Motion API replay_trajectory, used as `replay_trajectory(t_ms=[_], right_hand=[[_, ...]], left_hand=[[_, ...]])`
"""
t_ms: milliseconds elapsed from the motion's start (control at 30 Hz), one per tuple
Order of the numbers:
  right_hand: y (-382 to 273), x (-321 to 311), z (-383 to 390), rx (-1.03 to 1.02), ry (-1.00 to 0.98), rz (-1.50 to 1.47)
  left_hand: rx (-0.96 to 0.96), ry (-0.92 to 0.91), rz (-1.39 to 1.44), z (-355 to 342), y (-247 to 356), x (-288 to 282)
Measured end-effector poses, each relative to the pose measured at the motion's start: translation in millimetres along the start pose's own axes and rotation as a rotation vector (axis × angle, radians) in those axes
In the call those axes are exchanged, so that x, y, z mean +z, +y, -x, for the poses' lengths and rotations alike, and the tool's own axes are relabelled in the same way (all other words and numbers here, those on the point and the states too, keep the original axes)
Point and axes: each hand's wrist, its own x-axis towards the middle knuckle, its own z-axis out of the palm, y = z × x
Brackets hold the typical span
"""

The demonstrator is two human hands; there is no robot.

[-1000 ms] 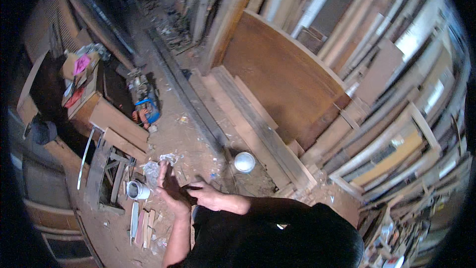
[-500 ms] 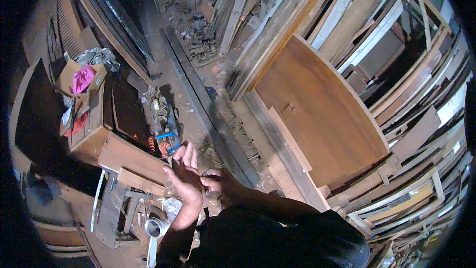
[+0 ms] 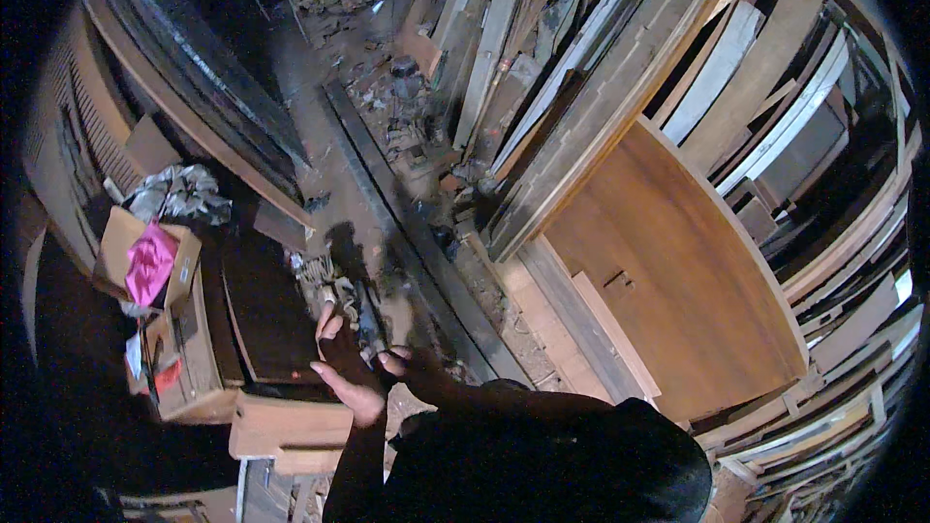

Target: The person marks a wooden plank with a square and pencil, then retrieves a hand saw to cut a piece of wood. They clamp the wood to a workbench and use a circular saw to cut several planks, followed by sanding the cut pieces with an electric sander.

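Observation:
My left hand point(image 3: 355, 389) is held out over the floor, palm turned up, its thumb spread away from the fingers, which lie partly in shadow. Close against its palm side is my right hand point(image 3: 405, 370), fingers curled and the thumb tip bent inward. Anything small between those fingertips is too dark to make out. Beneath and beyond both hands lies a cluttered heap of pale and dark bits point(image 3: 334, 281). A light wooden board point(image 3: 281, 426) is just left of my left wrist.
Long dark beams point(image 3: 387, 203) run along the floor ahead. To the right lean a brown wooden panel point(image 3: 678, 271) and a thick upright timber point(image 3: 601, 126), with racks of planks behind. At left, a cardboard box point(image 3: 116, 247) holding a pink bag point(image 3: 151, 264) sits beside crumpled grey sheeting point(image 3: 179, 196).
The view has shifted, so surroundings sit lower in the picture. My hands stay together, now darker, and hide the spot where a blue loop and orange coil showed.

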Motion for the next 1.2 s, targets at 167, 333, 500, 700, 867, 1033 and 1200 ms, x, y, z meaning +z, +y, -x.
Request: replay_trajectory(t_ms=[167, 333, 500, 700, 867, 1033, 1200], right_hand=[[-23.5, -49.8, -96.8, 0.143, -0.105, -0.229], [-29.2, -99.2, -203.8, 0.173, -0.132, -0.173], [-24.3, -135.7, -330.3, 0.2, -0.162, -0.076], [-25.2, -146.6, -522.1, 0.208, -0.177, 0.02], [-34.4, -153.2, -675.1, 0.138, -0.162, 0.083], [-45.1, -171.5, -814.3, 0.017, -0.067, 0.175], [-31.4, -227.3, -941.2, -0.118, 0.132, 0.325]], left_hand=[[0.009, -0.066, 0.046, -107.5, -68.0, 16.6], [0.074, -0.162, 0.201, -204.4, -161.9, 20.7], [-0.197, 0.049, 0.433, -310.5, -213.0, 14.1], [-0.21, 0.135, 0.441, -492.2, -257.5, -5.9], [-0.038, -0.037, 0.179, -632.7, -294.2, -13.2], [-0.104, -0.228, -0.127, -761.9, -365.0, -53.9], [-0.116, -0.354, -0.318, -883.6, -464.0, -89.6]])
